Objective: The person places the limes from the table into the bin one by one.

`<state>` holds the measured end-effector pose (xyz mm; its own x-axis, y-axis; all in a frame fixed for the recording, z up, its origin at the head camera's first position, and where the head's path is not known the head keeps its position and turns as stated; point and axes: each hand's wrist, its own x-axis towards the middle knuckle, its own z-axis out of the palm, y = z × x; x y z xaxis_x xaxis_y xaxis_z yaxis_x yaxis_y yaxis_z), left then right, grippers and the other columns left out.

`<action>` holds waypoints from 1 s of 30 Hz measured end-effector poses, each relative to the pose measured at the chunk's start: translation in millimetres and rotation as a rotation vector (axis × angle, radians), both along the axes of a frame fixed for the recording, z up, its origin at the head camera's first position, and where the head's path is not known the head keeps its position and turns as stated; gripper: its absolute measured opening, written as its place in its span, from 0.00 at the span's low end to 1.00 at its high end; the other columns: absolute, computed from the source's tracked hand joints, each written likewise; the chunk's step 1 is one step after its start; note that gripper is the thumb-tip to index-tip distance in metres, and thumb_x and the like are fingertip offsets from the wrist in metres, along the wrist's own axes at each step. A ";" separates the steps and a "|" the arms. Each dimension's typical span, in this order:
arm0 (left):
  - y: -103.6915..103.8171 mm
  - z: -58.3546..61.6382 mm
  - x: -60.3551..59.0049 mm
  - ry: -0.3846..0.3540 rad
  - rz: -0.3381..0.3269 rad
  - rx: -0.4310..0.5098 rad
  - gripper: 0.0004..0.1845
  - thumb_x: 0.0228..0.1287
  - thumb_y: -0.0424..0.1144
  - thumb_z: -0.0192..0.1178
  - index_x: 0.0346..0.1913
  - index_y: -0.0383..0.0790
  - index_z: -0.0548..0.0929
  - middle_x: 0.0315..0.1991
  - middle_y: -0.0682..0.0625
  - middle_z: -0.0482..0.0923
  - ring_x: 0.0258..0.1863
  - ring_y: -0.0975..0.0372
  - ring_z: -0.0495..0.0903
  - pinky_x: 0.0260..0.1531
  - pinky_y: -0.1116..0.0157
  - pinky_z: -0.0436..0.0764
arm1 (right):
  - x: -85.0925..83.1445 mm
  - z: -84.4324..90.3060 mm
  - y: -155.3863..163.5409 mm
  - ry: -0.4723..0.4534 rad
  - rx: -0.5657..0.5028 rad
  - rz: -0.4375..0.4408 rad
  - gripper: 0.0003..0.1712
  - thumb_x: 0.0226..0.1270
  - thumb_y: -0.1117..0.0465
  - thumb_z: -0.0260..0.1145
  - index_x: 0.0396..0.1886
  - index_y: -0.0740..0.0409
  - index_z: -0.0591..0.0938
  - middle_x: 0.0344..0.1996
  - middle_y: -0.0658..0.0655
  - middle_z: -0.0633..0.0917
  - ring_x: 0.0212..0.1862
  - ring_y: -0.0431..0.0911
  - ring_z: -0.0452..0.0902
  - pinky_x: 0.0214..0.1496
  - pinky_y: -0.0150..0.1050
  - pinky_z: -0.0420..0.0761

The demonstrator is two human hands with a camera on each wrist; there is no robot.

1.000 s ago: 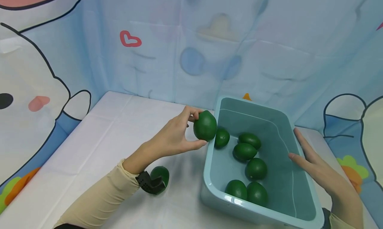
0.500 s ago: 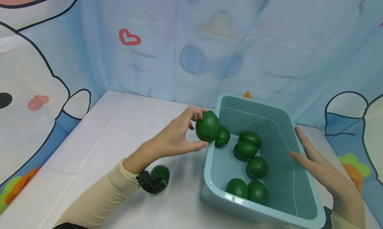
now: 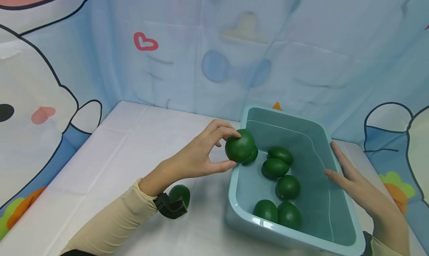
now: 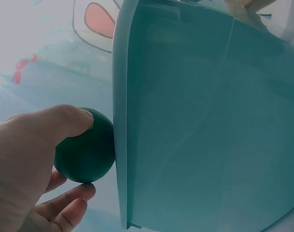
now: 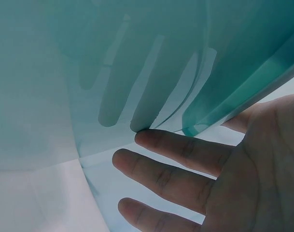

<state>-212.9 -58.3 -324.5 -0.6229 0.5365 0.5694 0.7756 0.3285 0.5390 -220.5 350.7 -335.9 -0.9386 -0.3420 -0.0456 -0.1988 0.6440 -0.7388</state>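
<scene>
My left hand [image 3: 197,152] pinches a smooth dark green avocado [image 3: 239,146] between thumb and fingertips. It is held at the left rim of a pale blue-green plastic bin [image 3: 233,189], partly covering another avocado inside. In the left wrist view the held avocado [image 4: 86,152] appears right beside the bin's edge. My right hand [image 3: 362,189] rests at the bin's right side, its thumb over the rim and its other fingers outside. In the right wrist view those fingers [image 5: 166,176] are straight and spread near the outer wall. Several avocados [image 3: 275,168] lie in the bin.
One more avocado [image 3: 180,194] lies on the white-covered table [image 3: 110,144], partly behind the left wrist's black camera mount [image 3: 169,207]. A printed blue cloth [image 3: 187,44] hangs close behind the bin.
My left hand has carried the avocado slightly right, now overlapping the bin's left rim in view, and the avocado has turned in the fingers. My right hand keeps its place on the bin.
</scene>
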 end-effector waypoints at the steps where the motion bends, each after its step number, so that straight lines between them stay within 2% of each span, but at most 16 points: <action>1: 0.1 -0.1 0.0 0.006 -0.001 -0.003 0.28 0.56 0.43 0.67 0.59 0.47 0.70 0.60 0.51 0.63 0.49 0.65 0.71 0.45 0.68 0.76 | -0.1 0.0 -0.5 -0.001 0.002 -0.003 0.43 0.77 0.55 0.45 0.71 0.29 0.25 0.73 0.45 0.23 0.72 0.62 0.15 0.53 0.81 0.38; 8: 0.1 -0.5 0.9 0.024 0.004 -0.028 0.28 0.59 0.45 0.66 0.62 0.50 0.71 0.59 0.51 0.63 0.53 0.65 0.69 0.47 0.68 0.75 | -0.8 1.0 -2.7 -0.009 0.012 -0.010 0.43 0.77 0.55 0.45 0.70 0.31 0.24 0.73 0.50 0.22 0.71 0.64 0.15 0.54 0.80 0.37; 16: 1.4 -1.3 0.0 0.026 0.003 -0.034 0.29 0.60 0.45 0.65 0.63 0.49 0.69 0.61 0.52 0.63 0.53 0.66 0.70 0.47 0.69 0.75 | -0.6 0.2 -1.7 0.000 0.006 -0.007 0.43 0.77 0.56 0.45 0.71 0.32 0.24 0.73 0.50 0.23 0.72 0.64 0.16 0.54 0.81 0.38; 24: 2.7 -1.2 -1.2 0.039 0.005 -0.013 0.26 0.59 0.43 0.66 0.57 0.43 0.67 0.57 0.51 0.68 0.50 0.65 0.73 0.48 0.68 0.76 | -1.2 -0.6 0.0 -0.001 0.004 -0.004 0.43 0.77 0.55 0.45 0.71 0.30 0.24 0.73 0.48 0.22 0.71 0.64 0.16 0.53 0.81 0.39; 30: 2.3 -1.5 -1.1 0.044 0.002 -0.009 0.23 0.60 0.43 0.65 0.53 0.42 0.67 0.57 0.51 0.68 0.50 0.64 0.72 0.48 0.69 0.76 | -0.9 -1.4 0.9 0.012 0.001 0.003 0.43 0.77 0.55 0.45 0.71 0.29 0.25 0.73 0.46 0.23 0.72 0.62 0.16 0.53 0.81 0.38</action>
